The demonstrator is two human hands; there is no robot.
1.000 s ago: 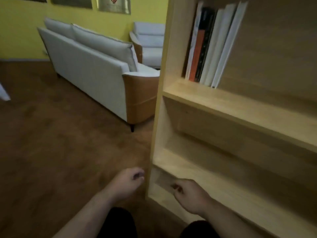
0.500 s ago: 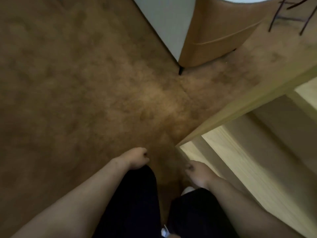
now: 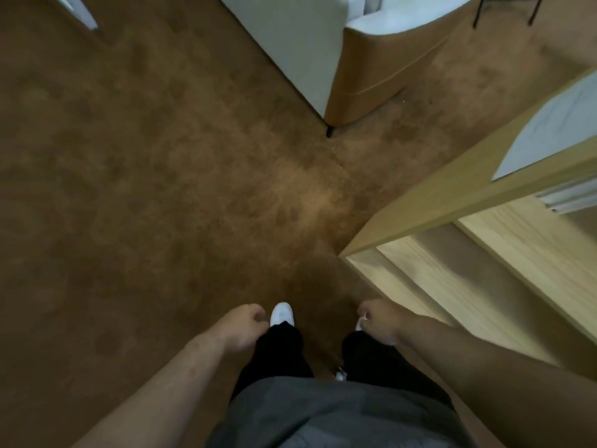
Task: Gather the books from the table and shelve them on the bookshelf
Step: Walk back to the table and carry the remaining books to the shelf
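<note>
I look almost straight down at my legs and the brown carpet. My left hand (image 3: pixel 243 325) hangs loosely curled at my left thigh and holds nothing. At my right thigh my right hand (image 3: pixel 378 320) hangs the same way, empty, beside the lower shelves. The light wooden bookshelf (image 3: pixel 458 202) fills the right side. A white book cover (image 3: pixel 555 130) and several white page edges (image 3: pixel 568 197) show at its right edge. The table is out of view.
A white sofa with a tan end panel (image 3: pixel 365 79) stands ahead at the top. Brown carpet (image 3: pixel 155 189) covers the left and middle. Thin dark furniture legs (image 3: pixel 481 9) show at the top right. My white shoes (image 3: pixel 281 313) stand on the carpet.
The view has swung from the shelf front down to the floor. Both hands have stayed empty and dropped to my thighs. My feet have stepped along beside the bookshelf.
</note>
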